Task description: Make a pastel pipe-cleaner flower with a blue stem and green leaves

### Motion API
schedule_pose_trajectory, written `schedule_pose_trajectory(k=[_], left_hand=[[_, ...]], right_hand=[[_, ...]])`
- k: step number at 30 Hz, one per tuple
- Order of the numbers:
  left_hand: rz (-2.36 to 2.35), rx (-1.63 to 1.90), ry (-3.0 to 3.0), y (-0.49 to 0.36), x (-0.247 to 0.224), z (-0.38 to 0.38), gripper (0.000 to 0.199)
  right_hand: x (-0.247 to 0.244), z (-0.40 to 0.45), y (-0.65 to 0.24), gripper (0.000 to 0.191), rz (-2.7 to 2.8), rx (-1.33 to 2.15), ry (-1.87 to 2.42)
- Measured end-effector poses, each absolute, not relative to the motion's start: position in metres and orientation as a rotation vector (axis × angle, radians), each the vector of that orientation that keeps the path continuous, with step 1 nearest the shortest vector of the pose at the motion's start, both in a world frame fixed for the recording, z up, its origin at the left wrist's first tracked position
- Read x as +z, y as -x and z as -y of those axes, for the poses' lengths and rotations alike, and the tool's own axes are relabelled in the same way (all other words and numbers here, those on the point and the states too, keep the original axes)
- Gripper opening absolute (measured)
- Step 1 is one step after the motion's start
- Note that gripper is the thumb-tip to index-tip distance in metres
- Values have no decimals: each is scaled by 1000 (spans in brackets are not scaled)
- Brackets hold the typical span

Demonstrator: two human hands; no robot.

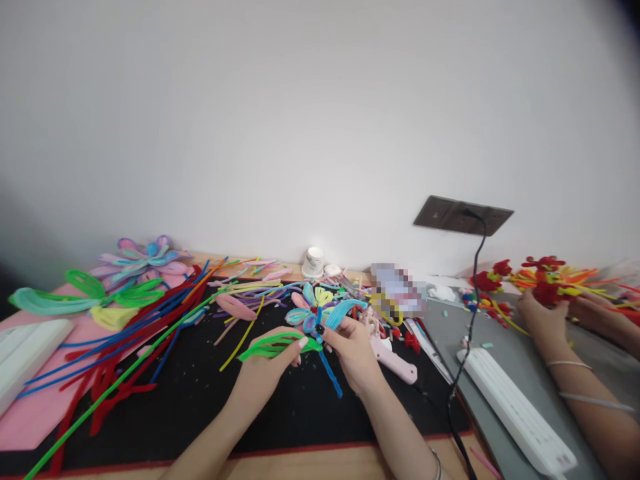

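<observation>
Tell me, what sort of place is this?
Probably a craft workspace: colored chenille stems lie in heaps beside a large pastel chenille flower, and what looks like a pink glue gun rests nearby.

The scene is evenly and softly lit, moderately bright, with no lamp or window in sight. The wall (280,133) is palest around its middle and greys toward the sides — darkest at the far left edge and the top right corner, where it turns nearly black. Shadows are faint, and no harsh glare shows on the black mat (250,413). The wide view bends and stretches things near the edges, the arms at the right (590,393) among them. Fine detail is soft throughout — and a patch by the wall (397,290) is broken into coarse square blocks.
</observation>
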State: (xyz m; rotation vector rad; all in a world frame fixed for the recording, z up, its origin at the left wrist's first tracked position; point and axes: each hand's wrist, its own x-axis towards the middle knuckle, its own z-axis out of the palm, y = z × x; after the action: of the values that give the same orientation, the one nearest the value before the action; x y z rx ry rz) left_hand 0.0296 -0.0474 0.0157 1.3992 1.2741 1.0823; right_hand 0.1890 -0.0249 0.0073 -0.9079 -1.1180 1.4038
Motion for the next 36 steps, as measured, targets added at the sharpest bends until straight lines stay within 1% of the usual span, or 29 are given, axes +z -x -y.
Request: schedule_pose_trajectory(k=[7,12,14,16,17,20,23,26,32,34,36], left_hand=[[-1238,1107,-1298,-29,7,45,23],[-1117,1005,-1268,-13,7,44,39],[-1095,937,-1286,0,7,43,39],[-1095,862,-1323,15,7,42,48],[-1112,817,-1353,22,9,41,48],[-1222,690,-1439,39,15,37,39],[-1357,650,-1426,49,20,31,37],[-1533,765,-1476,56,21,23,38],[-1870,1059,-1566,77,24,15,28],[-1867,1217,-1452,84,26,13,24],[-1760,1419,-1202,89,28,11,20]], right_hand=[[6,24,-188,12,1061,1425,928],[12,21,-197,13,920,1414,897],[15,20,-203,13,864,1396,891],[19,19,-208,13,834,1379,884],[20,18,-211,13,834,1373,874],[25,18,-219,14,875,1369,810],[28,18,-226,13,911,1389,741],[29,20,-232,14,928,1414,704],[30,21,-241,14,901,1390,691],[31,20,-243,15,871,1357,680],[32,19,-244,15,827,1330,659]])
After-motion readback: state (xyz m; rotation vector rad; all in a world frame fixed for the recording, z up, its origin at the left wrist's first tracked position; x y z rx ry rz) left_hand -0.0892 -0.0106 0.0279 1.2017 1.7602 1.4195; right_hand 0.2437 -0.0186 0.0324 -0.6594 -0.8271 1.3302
